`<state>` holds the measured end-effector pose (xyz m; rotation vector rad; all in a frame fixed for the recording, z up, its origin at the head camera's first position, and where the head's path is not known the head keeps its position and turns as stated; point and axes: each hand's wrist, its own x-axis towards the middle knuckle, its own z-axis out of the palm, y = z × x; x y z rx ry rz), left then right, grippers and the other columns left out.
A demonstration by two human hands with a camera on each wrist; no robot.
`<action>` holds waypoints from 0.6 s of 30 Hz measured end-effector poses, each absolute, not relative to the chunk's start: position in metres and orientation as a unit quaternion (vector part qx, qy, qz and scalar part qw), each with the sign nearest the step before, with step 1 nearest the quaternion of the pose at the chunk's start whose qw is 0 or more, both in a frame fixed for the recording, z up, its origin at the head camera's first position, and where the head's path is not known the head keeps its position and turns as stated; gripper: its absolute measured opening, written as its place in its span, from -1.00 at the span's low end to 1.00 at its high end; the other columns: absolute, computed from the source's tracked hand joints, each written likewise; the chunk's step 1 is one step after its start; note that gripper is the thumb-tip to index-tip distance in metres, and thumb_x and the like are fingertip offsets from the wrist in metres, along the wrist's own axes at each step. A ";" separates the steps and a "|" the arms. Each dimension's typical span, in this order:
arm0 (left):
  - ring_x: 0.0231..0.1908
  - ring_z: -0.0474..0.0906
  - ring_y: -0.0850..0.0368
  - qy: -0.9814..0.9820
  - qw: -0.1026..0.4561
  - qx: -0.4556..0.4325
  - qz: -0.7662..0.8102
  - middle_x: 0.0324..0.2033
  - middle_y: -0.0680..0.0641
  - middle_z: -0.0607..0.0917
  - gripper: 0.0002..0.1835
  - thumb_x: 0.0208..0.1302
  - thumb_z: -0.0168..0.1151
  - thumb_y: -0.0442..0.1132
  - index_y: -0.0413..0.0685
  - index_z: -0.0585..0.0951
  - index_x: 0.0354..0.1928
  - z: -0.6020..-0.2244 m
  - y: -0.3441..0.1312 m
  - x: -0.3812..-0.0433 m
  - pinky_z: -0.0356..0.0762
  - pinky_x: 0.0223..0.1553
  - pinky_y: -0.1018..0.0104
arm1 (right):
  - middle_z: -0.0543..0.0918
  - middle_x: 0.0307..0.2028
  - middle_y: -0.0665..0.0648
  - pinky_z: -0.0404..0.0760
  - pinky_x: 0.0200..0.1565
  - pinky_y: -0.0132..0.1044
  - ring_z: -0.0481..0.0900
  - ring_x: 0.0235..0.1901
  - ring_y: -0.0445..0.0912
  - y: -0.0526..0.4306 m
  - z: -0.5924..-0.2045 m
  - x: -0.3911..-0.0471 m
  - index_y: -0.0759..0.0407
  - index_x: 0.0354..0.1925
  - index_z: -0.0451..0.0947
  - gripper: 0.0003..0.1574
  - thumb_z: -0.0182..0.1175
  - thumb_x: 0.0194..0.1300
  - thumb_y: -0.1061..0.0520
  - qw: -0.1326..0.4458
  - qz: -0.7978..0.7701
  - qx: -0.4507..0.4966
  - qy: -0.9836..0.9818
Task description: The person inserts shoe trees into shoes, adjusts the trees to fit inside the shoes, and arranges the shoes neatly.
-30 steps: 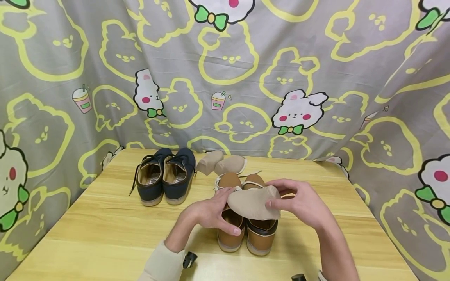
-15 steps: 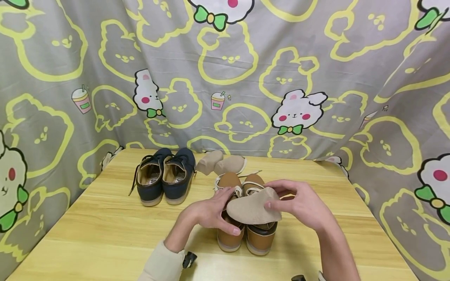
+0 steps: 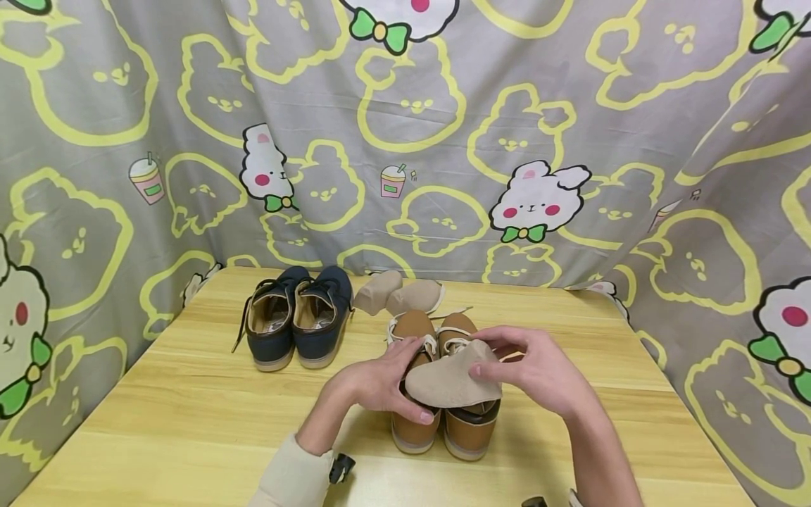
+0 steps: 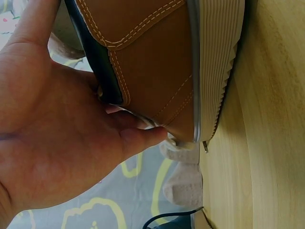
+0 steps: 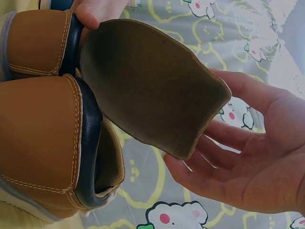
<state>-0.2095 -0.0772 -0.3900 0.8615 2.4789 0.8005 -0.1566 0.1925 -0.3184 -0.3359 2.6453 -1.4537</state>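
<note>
Two brown lace-up shoes stand side by side in the head view, heels toward me: the left one [image 3: 413,431] and the right one [image 3: 469,435]. My left hand [image 3: 379,384] rests along the left shoe, fingers extended toward its laces and thumb across its opening. A beige, shell-shaped shoe insert [image 3: 448,380] hangs tilted over the openings, its rounded end to the left. My right hand [image 3: 538,367] pinches its wider end between thumb and fingers. The right wrist view shows the insert's hollow underside [image 5: 147,86] and its rounded end beside the shoe collars.
A pair of dark blue lace-up shoes [image 3: 319,324] stands at the back left of the wooden table [image 3: 190,422]. Two more beige inserts [image 3: 415,298] lie behind the brown shoes. A patterned curtain [image 3: 405,127] encloses the back and sides.
My right hand has shifted slightly left, and the insert has come down a little and left over the brown shoes. My left hand has stayed in place.
</note>
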 end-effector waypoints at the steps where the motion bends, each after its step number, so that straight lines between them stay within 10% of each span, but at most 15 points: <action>1: 0.61 -0.21 -0.12 0.886 0.197 0.308 0.286 0.60 -0.23 -0.06 0.33 0.03 0.55 0.20 -0.04 -0.12 0.64 -0.390 -0.077 -0.209 0.01 0.53 -0.14 | 0.72 -0.10 0.12 0.64 -0.12 -0.15 0.67 -0.13 -0.01 0.192 -0.318 -0.156 0.02 0.12 0.68 -0.40 0.52 0.11 -0.07 0.051 -0.477 -0.112 0.870; 18: 0.59 -0.14 -0.12 0.887 0.183 0.314 0.285 0.59 -0.25 -0.02 0.34 0.00 0.57 0.19 -0.07 -0.10 0.63 -0.390 -0.076 -0.208 0.10 0.49 -0.15 | 0.72 -0.18 0.08 0.61 -0.19 -0.19 0.64 -0.17 -0.08 0.181 -0.320 -0.155 0.04 0.11 0.68 -0.36 0.53 0.08 -0.11 0.037 -0.454 -0.114 0.883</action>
